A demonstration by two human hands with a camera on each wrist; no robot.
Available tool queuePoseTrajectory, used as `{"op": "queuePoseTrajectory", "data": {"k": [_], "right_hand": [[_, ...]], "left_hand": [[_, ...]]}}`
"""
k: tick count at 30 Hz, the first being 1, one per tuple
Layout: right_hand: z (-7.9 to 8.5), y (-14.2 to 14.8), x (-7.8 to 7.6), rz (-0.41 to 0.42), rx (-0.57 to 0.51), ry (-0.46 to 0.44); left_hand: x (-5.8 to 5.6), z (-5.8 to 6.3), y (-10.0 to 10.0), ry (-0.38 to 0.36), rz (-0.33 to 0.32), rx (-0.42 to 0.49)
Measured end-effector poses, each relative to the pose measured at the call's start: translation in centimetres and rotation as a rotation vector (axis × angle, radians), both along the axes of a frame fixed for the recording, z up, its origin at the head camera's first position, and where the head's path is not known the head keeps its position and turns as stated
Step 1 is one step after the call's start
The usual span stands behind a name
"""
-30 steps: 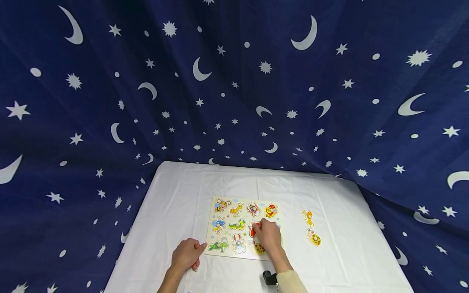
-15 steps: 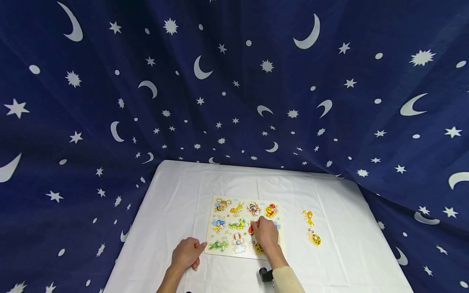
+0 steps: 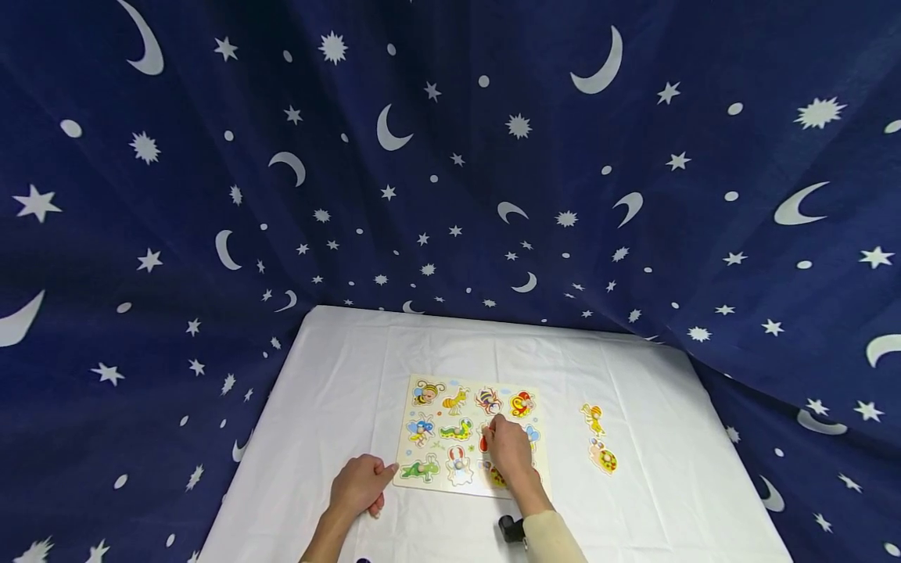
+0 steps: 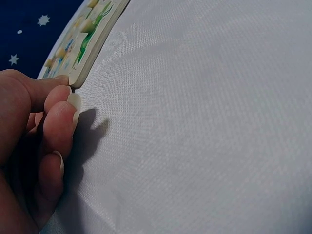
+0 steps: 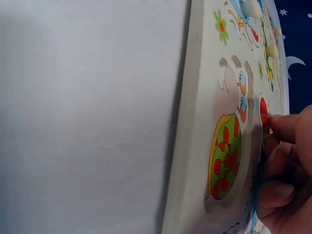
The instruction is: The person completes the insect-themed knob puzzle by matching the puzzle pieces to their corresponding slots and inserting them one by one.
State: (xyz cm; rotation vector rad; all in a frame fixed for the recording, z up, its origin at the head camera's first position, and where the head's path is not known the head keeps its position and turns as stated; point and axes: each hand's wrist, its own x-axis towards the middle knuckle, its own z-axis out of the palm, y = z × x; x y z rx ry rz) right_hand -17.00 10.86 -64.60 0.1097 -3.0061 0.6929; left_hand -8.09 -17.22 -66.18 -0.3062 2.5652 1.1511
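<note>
A wooden peg puzzle board with insect pictures lies on the table. My left hand is at its near left corner, thumb on the edge and fingers curled beside it in the left wrist view. My right hand is over the right part of the board, thumb and finger pinching a red puzzle piece, mostly hidden by the hand. Below it is the snail's recess, with a picture printed inside. Pegged pieces such as the green grasshopper and caterpillar sit in the board.
Two loose pieces, a yellow insect and a snail, lie on the white tablecloth right of the board. A dark curtain with moons and stars hangs behind and at both sides of the table.
My right hand has shifted slightly left and away from me over the board, still at the red piece. The left hand keeps its place at the corner.
</note>
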Motion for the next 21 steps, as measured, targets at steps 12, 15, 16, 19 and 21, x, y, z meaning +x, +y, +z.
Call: {"op": "queuePoseTrajectory", "data": {"k": [12,15,16,19,21], "right_hand": [[0.4,0.6,0.3,0.045,-0.059,-0.038],[0.5,0.9,0.3,0.03,-0.093,-0.045],[0.6,1.0,0.3,0.019,-0.104,-0.053],[0.7,1.4,0.4,-0.006,-0.134,-0.067],[0.8,1.7,0.4,-0.018,-0.148,-0.071]], "left_hand": [[0.2,0.1,0.3,-0.017,0.002,0.016],[0.2,0.1,0.3,-0.012,0.0,0.01],[0.1,0.2,0.3,-0.008,-0.002,0.006],[0.1,0.3,0.2,-0.001,-0.003,0.001],[0.1,0.4,0.2,-0.002,-0.003,-0.005]]}}
